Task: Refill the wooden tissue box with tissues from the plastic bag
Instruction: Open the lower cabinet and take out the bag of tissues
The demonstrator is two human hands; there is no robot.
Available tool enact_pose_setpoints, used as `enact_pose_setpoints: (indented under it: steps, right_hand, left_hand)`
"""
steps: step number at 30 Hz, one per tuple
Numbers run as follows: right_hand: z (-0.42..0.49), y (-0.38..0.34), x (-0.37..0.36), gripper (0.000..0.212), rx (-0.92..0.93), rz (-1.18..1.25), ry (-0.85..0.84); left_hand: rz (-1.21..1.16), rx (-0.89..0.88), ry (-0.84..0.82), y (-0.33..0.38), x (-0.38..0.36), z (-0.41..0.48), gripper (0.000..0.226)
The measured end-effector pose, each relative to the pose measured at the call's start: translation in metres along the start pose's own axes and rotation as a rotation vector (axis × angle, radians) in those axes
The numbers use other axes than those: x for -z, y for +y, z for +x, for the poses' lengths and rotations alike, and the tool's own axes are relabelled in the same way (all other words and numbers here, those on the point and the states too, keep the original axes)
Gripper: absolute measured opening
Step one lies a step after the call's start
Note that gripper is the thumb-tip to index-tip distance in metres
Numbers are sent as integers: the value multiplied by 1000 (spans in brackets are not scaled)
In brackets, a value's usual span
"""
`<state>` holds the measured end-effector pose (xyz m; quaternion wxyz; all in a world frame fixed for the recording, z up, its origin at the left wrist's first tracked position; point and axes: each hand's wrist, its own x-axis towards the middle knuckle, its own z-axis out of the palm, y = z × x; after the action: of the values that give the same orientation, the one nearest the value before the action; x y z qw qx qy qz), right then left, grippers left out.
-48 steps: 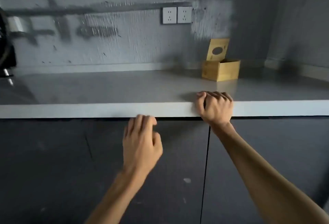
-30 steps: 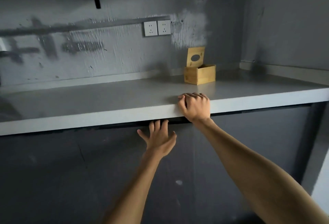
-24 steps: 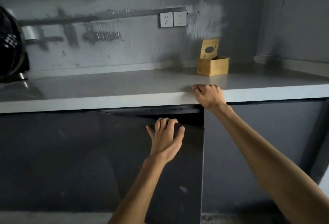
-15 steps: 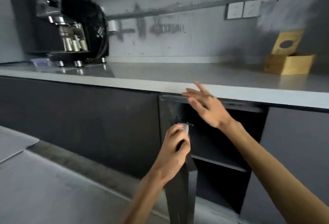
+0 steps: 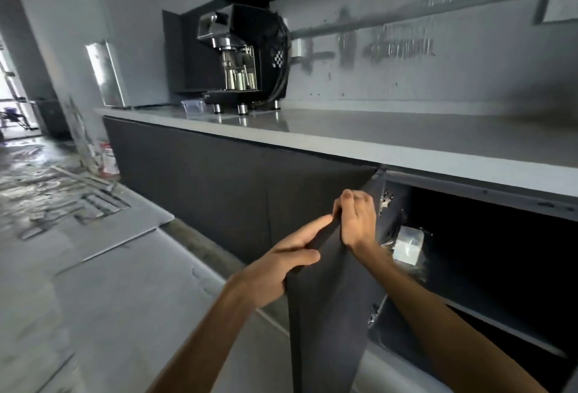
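Observation:
The dark cabinet door (image 5: 325, 314) under the grey counter (image 5: 406, 139) stands swung open toward me. My left hand (image 5: 281, 264) grips its free edge from the outer side. My right hand (image 5: 356, 220) is closed over the same edge higher up, from the inner side. Inside the dark cabinet, a clear plastic bag with pale tissue packs (image 5: 408, 247) lies on a shelf just past my right wrist. The wooden tissue box is out of view.
A black and chrome coffee machine (image 5: 247, 58) stands on the counter at the back left, with a small clear tub (image 5: 193, 105) beside it. Flat cardboard sheets (image 5: 103, 267) cover the floor. A doorway (image 5: 15, 95) opens at far left.
The door has swung from shut to wide open. My right hand left the counter edge and joined my left on the door. My view turned left, losing the wooden box.

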<state>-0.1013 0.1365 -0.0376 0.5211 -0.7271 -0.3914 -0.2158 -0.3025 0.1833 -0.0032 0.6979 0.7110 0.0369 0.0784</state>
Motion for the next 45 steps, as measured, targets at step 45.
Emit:
enact_pose_setpoints:
  steps: [45]
  right_hand:
    - [32, 355, 36, 40, -1367, 510, -8]
  left_hand:
    - [2005, -371, 947, -47, 18, 255, 52]
